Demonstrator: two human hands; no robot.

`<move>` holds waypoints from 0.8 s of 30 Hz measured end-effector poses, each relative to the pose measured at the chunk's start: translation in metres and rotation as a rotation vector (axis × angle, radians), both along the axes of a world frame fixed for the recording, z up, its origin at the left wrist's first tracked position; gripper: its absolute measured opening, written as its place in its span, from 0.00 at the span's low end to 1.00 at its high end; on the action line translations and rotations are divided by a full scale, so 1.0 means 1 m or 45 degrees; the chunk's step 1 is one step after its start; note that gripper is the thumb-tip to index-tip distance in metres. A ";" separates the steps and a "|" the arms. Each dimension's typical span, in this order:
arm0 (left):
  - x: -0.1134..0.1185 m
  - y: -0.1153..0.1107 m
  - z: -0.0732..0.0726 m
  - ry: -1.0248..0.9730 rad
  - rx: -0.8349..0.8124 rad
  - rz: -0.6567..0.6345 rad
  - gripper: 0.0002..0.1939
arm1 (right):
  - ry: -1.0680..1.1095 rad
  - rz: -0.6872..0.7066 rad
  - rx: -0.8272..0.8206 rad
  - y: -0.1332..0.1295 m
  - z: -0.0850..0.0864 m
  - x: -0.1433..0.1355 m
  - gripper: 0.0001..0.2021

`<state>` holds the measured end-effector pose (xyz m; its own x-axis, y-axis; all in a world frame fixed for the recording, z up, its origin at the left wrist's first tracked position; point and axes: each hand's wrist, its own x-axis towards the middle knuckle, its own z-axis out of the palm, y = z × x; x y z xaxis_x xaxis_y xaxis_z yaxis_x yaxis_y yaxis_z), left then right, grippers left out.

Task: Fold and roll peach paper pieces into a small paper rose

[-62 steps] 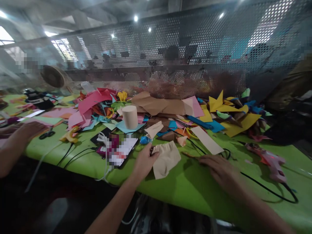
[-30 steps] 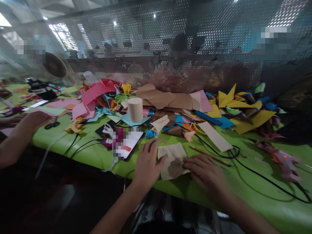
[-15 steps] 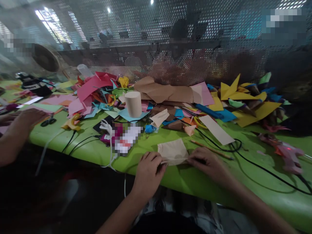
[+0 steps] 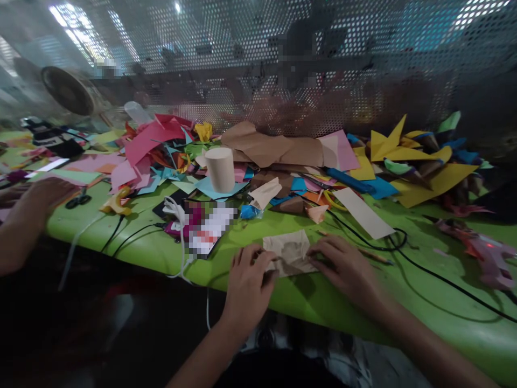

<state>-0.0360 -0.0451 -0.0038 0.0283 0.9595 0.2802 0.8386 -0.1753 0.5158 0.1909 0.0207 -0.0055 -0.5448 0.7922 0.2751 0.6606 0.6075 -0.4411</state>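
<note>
A creased piece of beige paper (image 4: 291,249) lies between my hands near the front edge of the green table. My left hand (image 4: 251,272) is closed on its left side, fingers curled and thumb below. At the right side my right hand (image 4: 337,264) pinches the paper's edge. A pencil (image 4: 375,256) lies partly behind my right hand. Farther back are a beige paper strip (image 4: 365,213) and a crumpled beige scrap (image 4: 265,193). Left of those stands an upright beige paper cylinder (image 4: 220,171).
A pink glue gun (image 4: 484,250) with a black cord lies at the right. A phone (image 4: 212,229) and white cable (image 4: 181,231) are left of my hands. Scissors (image 4: 78,199) lie near another person's arm (image 4: 30,221). Heaped coloured paper (image 4: 151,141) lines the back, before a perforated metal panel (image 4: 250,59).
The beige paper has become more wrinkled and bent between my hands. My right hand has shifted slightly inward and up. The whole view has tilted a little.
</note>
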 end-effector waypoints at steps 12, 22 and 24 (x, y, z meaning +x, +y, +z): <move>-0.012 -0.002 0.001 0.019 -0.032 -0.227 0.13 | -0.095 0.232 0.298 -0.006 0.003 0.007 0.08; -0.009 0.017 0.008 0.143 -0.129 -0.097 0.03 | -0.118 0.015 -0.090 0.010 0.008 -0.006 0.07; -0.008 0.020 0.007 0.145 -0.148 -0.050 0.02 | -0.152 -0.033 -0.076 0.011 0.005 -0.010 0.07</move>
